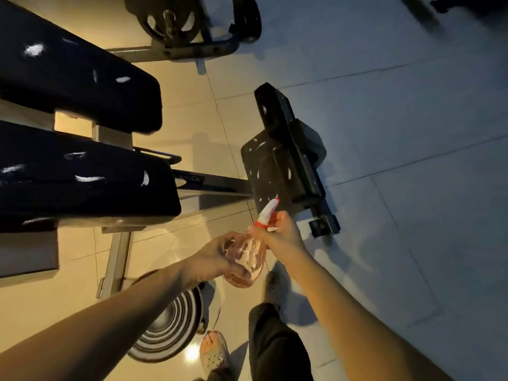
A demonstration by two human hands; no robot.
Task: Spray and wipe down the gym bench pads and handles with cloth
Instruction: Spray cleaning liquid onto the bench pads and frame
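My left hand [214, 261] is cupping the bottle [247, 251], likely light and slick; my right hand [281, 235] is curling round its neck, probably the surest hold.

Two bench pads [68, 78], one spray bottle [248, 253], two hands [209, 259].

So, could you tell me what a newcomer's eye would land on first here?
The pink spray bottle at lower centre, its body cupped by the left hand and its neck gripped by the right hand. Next come the glossy black bench pads filling the left side, and a ringed weight plate on the tiled floor below the left forearm.
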